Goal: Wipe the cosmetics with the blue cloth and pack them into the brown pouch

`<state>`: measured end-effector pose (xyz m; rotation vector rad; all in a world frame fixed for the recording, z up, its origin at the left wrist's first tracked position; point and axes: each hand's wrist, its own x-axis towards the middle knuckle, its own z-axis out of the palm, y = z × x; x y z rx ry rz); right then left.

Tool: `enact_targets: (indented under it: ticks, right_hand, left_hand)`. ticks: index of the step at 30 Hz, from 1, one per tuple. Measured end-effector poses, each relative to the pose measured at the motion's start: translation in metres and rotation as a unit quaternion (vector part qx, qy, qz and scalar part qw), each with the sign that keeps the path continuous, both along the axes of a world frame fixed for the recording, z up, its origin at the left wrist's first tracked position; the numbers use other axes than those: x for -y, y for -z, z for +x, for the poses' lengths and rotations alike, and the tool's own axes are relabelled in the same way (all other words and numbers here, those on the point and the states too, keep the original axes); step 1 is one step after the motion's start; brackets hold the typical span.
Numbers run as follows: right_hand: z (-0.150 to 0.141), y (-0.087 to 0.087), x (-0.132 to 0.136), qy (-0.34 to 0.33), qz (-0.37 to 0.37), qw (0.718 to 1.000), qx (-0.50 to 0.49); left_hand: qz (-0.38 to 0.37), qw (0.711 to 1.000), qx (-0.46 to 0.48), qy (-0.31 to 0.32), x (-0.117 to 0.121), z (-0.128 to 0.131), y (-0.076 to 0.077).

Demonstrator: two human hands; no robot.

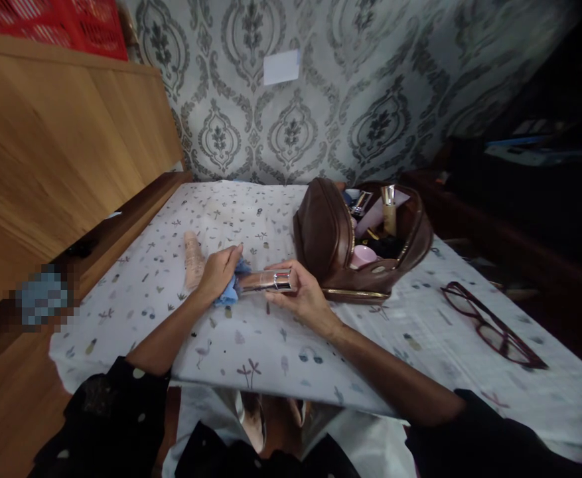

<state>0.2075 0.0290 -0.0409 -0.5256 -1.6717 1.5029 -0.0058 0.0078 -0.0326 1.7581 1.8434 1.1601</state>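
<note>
A foundation bottle (257, 282) with a shiny silver cap lies sideways between my hands, just above the patterned cloth. My right hand (310, 299) grips it by the cap end, thumb and fingers on either side. My left hand (218, 273) is closed on a crumpled blue cloth (227, 293), which is pressed against the bottle's other end and hides it. Left of that hand lies a beige tube (192, 255). To the right stands a brown makeup bag (323, 229), unzipped, with a gold-capped bottle (389, 211), a pink round item (363, 255) and other cosmetics inside.
A white printed tablecloth (281, 362) covers the table. Dark red eyeglasses (490, 325) rest at its right side. A wooden panel (66, 139) rises on the left, with a red plastic basket (52, 26) on top. Patterned wallpaper (251, 99) closes off the back.
</note>
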Motion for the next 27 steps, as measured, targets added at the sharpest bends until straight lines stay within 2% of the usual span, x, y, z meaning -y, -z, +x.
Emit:
enact_targets:
  ticks: [5,8,11,14,18,20,22,27]
  right_hand:
    - [-0.002,0.001,0.004,-0.007,-0.025,1.000,0.001]
    - [-0.004,0.001,0.004,-0.006,-0.054,0.998,-0.023]
    - [-0.005,0.000,0.002,0.008,-0.068,0.997,-0.029]
    - [-0.005,0.000,0.001,-0.007,-0.104,0.994,-0.040]
    - [-0.004,0.003,0.001,-0.017,-0.115,0.991,-0.063]
    - [-0.003,0.004,0.001,-0.002,-0.108,0.992,-0.066]
    - [-0.002,0.003,0.000,0.007,-0.104,0.993,-0.055]
    - [-0.004,0.001,-0.001,0.029,-0.060,0.997,-0.029]
  left_hand:
    - [0.087,0.989,-0.109,-0.059,0.005,0.000,0.001]
    - [0.111,0.984,-0.122,-0.065,0.009,0.002,-0.003]
    - [0.152,0.984,-0.081,-0.035,0.014,0.008,-0.009]
    - [0.229,0.971,-0.069,0.005,0.020,0.020,-0.013]
    - [0.312,0.925,-0.185,0.115,0.029,0.037,-0.013]
    - [0.316,0.902,-0.261,0.137,0.031,0.041,-0.010]
    - [0.300,0.889,-0.320,0.130,0.029,0.040,-0.006]
    - [0.210,0.893,-0.373,0.141,0.022,0.026,-0.004]
